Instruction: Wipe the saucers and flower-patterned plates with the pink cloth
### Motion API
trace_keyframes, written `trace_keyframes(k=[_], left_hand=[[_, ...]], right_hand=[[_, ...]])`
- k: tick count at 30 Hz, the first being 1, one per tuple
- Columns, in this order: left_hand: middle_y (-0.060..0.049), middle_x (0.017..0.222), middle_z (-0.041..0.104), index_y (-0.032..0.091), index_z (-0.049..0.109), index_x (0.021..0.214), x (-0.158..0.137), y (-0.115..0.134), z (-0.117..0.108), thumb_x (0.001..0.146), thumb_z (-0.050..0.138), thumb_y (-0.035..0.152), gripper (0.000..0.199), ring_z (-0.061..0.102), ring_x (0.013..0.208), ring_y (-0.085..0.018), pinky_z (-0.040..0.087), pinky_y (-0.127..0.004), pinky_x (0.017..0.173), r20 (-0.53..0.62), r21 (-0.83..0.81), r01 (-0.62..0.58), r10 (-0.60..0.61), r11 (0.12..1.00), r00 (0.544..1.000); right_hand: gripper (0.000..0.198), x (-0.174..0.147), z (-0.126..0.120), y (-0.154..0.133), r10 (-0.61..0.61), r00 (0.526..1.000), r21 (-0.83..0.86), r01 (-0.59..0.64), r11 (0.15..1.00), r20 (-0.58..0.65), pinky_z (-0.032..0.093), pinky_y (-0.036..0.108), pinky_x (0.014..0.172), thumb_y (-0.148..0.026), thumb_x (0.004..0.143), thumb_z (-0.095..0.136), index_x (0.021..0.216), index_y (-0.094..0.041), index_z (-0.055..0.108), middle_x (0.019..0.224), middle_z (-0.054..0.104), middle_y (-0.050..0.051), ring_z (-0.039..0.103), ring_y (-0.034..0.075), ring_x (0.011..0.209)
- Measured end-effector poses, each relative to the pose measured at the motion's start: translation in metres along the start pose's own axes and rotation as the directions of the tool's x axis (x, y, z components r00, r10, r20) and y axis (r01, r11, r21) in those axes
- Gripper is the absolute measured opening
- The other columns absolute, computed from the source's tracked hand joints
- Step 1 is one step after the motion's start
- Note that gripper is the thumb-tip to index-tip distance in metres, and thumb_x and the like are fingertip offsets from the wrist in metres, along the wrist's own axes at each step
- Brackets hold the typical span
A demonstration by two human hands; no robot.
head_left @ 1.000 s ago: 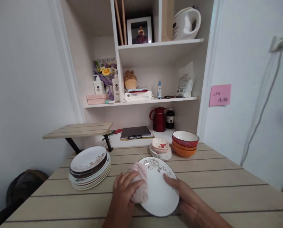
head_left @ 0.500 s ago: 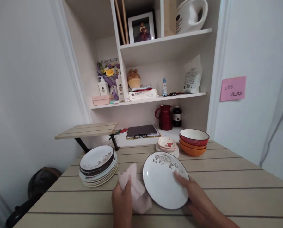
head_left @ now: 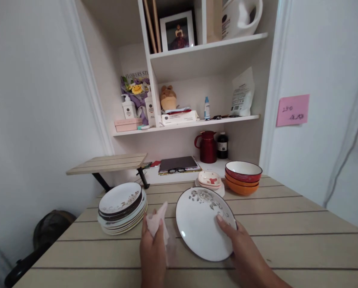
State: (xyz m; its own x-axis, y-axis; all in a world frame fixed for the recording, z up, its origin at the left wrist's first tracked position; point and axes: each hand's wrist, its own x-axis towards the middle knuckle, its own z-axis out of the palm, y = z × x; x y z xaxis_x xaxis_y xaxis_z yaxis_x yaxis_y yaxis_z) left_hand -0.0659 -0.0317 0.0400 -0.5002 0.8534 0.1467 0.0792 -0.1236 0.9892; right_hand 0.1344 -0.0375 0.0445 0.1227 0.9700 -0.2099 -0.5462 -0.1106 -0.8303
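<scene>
Held by its right edge, a white plate (head_left: 201,230) with a dark rim and a grey flower print tilts above the table. My right hand (head_left: 245,244) grips it, thumb on the upper face and fingers hidden underneath. A pale pink cloth (head_left: 159,224) is bunched in my left hand (head_left: 153,244), just left of the plate and apart from it. Farther left stands a stack of plates (head_left: 121,208), topped by one with the same flower print. Behind the held plate are small patterned dishes (head_left: 209,180) on white ones.
Red and orange bowls (head_left: 243,178) are stacked at the back right of the slatted table (head_left: 301,236). A small raised wooden shelf (head_left: 107,163) stands at the back left. Beyond are a laptop (head_left: 179,164), a red jug (head_left: 208,147) and a dark bottle (head_left: 222,146).
The cloth has drawn in from a hanging spread to a tighter bunch in my left hand. The plate has shifted slightly left in the view and is still in my right hand.
</scene>
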Motion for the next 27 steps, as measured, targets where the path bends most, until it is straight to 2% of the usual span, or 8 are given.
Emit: trace_keyframes(k=[7, 12, 15, 18, 19, 22, 24, 27], left_hand=[[-0.015, 0.136, 0.056, 0.022, 0.037, 0.144, -0.015, -0.010, 0.026, 0.068, 0.068, 0.065, 0.093, 0.053, 0.124, -0.031, 0.042, -0.043, 0.104, 0.308, -0.311, 0.132, -0.032, 0.941, 0.951], [-0.015, 0.140, 0.052, 0.022, 0.047, 0.139, -0.008, -0.008, 0.020, 0.065, 0.053, 0.083, 0.096, 0.049, 0.129, -0.033, 0.044, -0.045, 0.103, 0.445, -0.330, 0.238, -0.072, 0.913, 0.892], [-0.016, 0.145, 0.047, 0.021, 0.030, 0.148, -0.003, -0.009, 0.011, 0.079, 0.049, 0.071, 0.087, 0.047, 0.131, -0.028, 0.041, -0.042, 0.106, 0.355, -0.259, 0.115, -0.016, 0.959, 0.935], [-0.015, 0.144, 0.047, 0.022, 0.037, 0.145, 0.000, -0.017, 0.002, 0.090, 0.049, 0.048, 0.062, 0.045, 0.132, -0.028, 0.038, -0.047, 0.108, 0.238, 0.057, -0.286, 0.265, 0.957, 0.935], [-0.013, 0.145, 0.046, 0.024, 0.046, 0.139, 0.002, -0.019, -0.001, 0.091, 0.048, 0.040, 0.051, 0.043, 0.134, -0.029, 0.035, -0.049, 0.109, 0.247, 0.198, -0.460, 0.410, 0.865, 0.878], [-0.006, 0.150, 0.040, 0.036, 0.058, 0.127, 0.008, -0.016, -0.012, 0.090, 0.043, 0.014, 0.046, 0.042, 0.134, -0.028, 0.041, -0.051, 0.105, 0.479, 0.399, -0.837, 0.693, 0.374, 0.538], [-0.006, 0.153, 0.036, 0.040, 0.052, 0.132, 0.010, -0.006, -0.016, 0.086, 0.046, 0.003, 0.060, 0.030, 0.141, -0.032, 0.030, -0.060, 0.109, 0.537, 0.500, -0.863, 0.759, 0.064, 0.368], [-0.011, 0.151, 0.039, 0.036, 0.043, 0.140, 0.006, 0.013, -0.016, 0.082, 0.053, 0.000, 0.068, 0.022, 0.144, -0.033, 0.016, -0.063, 0.114, 0.636, 0.489, -0.844, 0.752, -0.219, 0.173]], right_hand=[[0.073, -0.003, 0.007, 0.009, 0.060, 0.994, 0.026, -0.063, 0.998, 0.088, 0.058, 0.038, 0.064, -0.043, 0.069, 0.077, 0.129, -0.011, 0.053, 0.090, 0.077, 0.015, 0.073, 0.030, 0.077], [0.068, 0.007, -0.003, 0.015, 0.109, 0.985, 0.109, -0.124, 0.986, 0.135, 0.057, 0.041, 0.072, -0.042, 0.070, 0.076, 0.127, -0.010, 0.055, 0.098, 0.076, 0.017, 0.073, 0.030, 0.079], [0.069, 0.013, -0.008, 0.016, 0.165, 0.969, 0.186, -0.199, 0.962, 0.186, 0.054, 0.045, 0.087, -0.040, 0.074, 0.073, 0.132, -0.010, 0.051, 0.107, 0.074, 0.018, 0.071, 0.032, 0.093], [0.068, 0.016, -0.009, 0.013, 0.193, 0.960, 0.196, -0.233, 0.953, 0.205, 0.052, 0.047, 0.091, -0.040, 0.076, 0.071, 0.134, -0.010, 0.050, 0.107, 0.074, 0.018, 0.070, 0.033, 0.095], [0.067, 0.016, -0.009, 0.010, 0.205, 0.956, 0.188, -0.246, 0.951, 0.212, 0.052, 0.047, 0.091, -0.040, 0.077, 0.071, 0.133, -0.010, 0.051, 0.105, 0.074, 0.018, 0.070, 0.033, 0.094], [0.064, 0.019, -0.012, -0.006, 0.270, 0.937, 0.168, -0.310, 0.936, 0.221, 0.052, 0.047, 0.090, -0.036, 0.077, 0.069, 0.130, -0.004, 0.053, 0.097, 0.075, 0.020, 0.072, 0.033, 0.089], [0.062, 0.021, -0.015, -0.018, 0.325, 0.917, 0.163, -0.365, 0.917, 0.230, 0.052, 0.047, 0.091, -0.032, 0.077, 0.068, 0.128, 0.000, 0.053, 0.094, 0.075, 0.021, 0.072, 0.033, 0.086], [0.057, 0.021, -0.018, -0.032, 0.354, 0.895, 0.126, -0.398, 0.909, 0.271, 0.050, 0.048, 0.092, -0.028, 0.079, 0.065, 0.125, 0.003, 0.054, 0.094, 0.075, 0.023, 0.072, 0.033, 0.085]])
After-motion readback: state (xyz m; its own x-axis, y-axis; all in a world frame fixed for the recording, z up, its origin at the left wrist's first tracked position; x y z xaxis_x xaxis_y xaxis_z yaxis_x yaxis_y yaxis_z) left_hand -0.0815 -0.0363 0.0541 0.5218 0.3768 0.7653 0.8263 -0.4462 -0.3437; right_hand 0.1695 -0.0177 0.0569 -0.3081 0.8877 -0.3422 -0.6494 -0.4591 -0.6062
